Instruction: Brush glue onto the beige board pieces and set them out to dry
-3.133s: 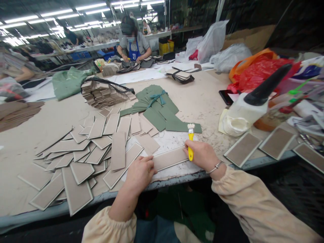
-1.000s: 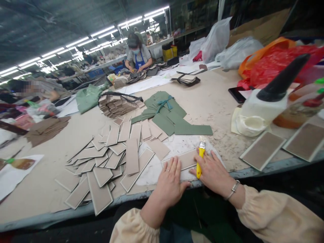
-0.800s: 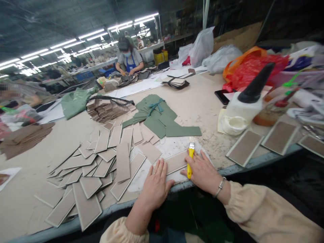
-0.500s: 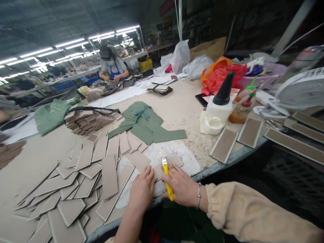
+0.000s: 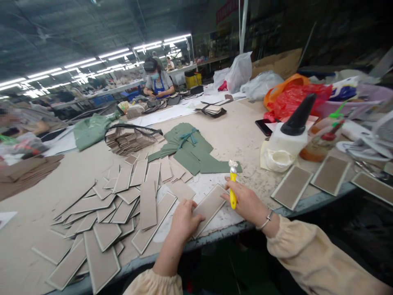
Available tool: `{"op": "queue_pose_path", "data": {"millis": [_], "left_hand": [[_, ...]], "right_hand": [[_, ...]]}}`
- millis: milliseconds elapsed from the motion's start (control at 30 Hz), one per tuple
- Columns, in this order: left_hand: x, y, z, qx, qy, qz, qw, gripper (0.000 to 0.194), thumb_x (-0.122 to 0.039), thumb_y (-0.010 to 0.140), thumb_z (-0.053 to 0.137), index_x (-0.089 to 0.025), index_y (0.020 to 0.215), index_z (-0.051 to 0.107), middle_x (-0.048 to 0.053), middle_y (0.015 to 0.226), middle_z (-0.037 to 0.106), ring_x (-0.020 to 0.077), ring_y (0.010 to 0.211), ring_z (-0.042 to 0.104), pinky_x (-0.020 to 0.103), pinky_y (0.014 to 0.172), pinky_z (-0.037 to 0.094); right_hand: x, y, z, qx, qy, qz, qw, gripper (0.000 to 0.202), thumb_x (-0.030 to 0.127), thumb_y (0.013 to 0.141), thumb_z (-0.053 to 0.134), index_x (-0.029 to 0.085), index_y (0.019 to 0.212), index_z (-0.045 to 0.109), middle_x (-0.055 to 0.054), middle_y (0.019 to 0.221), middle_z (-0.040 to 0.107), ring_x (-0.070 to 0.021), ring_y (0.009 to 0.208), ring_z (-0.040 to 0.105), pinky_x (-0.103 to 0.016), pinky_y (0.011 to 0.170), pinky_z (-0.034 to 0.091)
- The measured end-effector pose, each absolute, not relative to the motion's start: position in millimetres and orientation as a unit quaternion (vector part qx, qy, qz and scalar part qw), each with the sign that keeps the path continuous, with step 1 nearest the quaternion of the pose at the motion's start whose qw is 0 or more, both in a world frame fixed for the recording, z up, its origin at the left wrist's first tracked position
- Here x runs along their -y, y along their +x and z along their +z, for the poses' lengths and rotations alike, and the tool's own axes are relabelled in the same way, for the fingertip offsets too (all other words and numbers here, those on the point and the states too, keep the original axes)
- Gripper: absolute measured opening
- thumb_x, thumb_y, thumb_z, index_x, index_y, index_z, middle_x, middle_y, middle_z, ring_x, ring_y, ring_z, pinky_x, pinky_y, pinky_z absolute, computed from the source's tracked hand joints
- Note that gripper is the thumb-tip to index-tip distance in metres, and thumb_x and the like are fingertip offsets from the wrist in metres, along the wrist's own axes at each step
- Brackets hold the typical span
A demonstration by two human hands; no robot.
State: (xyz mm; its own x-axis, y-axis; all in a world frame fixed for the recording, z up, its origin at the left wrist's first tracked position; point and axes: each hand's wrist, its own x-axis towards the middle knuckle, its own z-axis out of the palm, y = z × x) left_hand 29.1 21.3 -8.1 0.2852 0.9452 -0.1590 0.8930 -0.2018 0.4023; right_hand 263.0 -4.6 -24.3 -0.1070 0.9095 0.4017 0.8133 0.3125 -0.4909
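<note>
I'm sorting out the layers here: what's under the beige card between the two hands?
The beige card appears to lie on a white sheet, visible along its sides. Part of its left edge is covered by the left hand; anything directly beneath is hidden.

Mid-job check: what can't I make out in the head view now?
In the head view:
Panel at the left hand: left end partly hidden by that hand.
Pile: lower pieces covered by those on top.
Panel at far right: cut off by the right edge.
Left sleeve: cut off by the bottom edge.
Red sign: lettering too blurred to read.
</note>
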Motion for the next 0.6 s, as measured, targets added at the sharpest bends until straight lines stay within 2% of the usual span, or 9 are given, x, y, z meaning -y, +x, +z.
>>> {"op": "queue_pose_path", "data": {"millis": [133, 267, 367, 500, 600], "left_hand": [[-19, 26, -14, -0.625, 0.716, 0.139, 0.28, 0.013, -0.027, 0.072, 0.065, -0.018, 0.077, 0.058, 0.0, 0.076, 0.058, 0.0165, 0.074, 0.054, 0.026, 0.067, 0.038], [-18, 26, -18, -0.618, 0.648, 0.22, 0.387, 0.01, -0.025, 0.072, 0.061, -0.018, 0.068, 0.054, -0.004, 0.06, 0.052, 0.0134, 0.062, 0.048, 0.024, 0.059, 0.033], [-19, 25, -19, -0.593, 0.559, 0.313, 0.488, 0.015, -0.029, 0.071, 0.062, -0.018, 0.069, 0.053, -0.006, 0.056, 0.047, 0.0104, 0.055, 0.043, 0.022, 0.054, 0.03], [-22, 20, -21, -0.542, 0.455, 0.428, 0.562, 0.028, -0.037, 0.067, 0.07, -0.018, 0.071, 0.051, -0.007, 0.057, 0.049, 0.0079, 0.054, 0.041, 0.019, 0.052, 0.029], [-22, 18, -22, -0.517, 0.414, 0.465, 0.587, 0.034, -0.038, 0.064, 0.076, -0.017, 0.071, 0.05, -0.006, 0.058, 0.051, 0.0071, 0.054, 0.042, 0.017, 0.052, 0.03]], "right_hand": [[-8, 262, -16, 0.701, -0.601, 0.07, 0.377, 0.015, 0.031, 0.09, 0.052, 0.02, 0.099, 0.05, -0.014, 0.119, 0.064, -0.0245, 0.101, 0.066, -0.037, 0.083, 0.053], [-18, 262, -4, 0.668, -0.613, 0.085, 0.412, 0.017, 0.037, 0.089, 0.051, 0.023, 0.097, 0.048, -0.011, 0.108, 0.069, -0.0255, 0.091, 0.069, -0.037, 0.076, 0.054], [-24, 258, 6, 0.655, -0.608, 0.113, 0.433, 0.02, 0.04, 0.088, 0.052, 0.023, 0.097, 0.047, -0.011, 0.107, 0.069, -0.025, 0.093, 0.069, -0.037, 0.078, 0.053], [-34, 246, 17, 0.639, -0.592, 0.147, 0.469, 0.019, 0.04, 0.086, 0.055, 0.024, 0.092, 0.047, -0.007, 0.099, 0.069, -0.0223, 0.095, 0.068, -0.032, 0.077, 0.052], [-40, 235, 24, 0.623, -0.588, 0.159, 0.492, 0.019, 0.04, 0.084, 0.058, 0.024, 0.084, 0.048, 0.0, 0.076, 0.064, -0.0165, 0.07, 0.065, -0.025, 0.063, 0.048]]}}
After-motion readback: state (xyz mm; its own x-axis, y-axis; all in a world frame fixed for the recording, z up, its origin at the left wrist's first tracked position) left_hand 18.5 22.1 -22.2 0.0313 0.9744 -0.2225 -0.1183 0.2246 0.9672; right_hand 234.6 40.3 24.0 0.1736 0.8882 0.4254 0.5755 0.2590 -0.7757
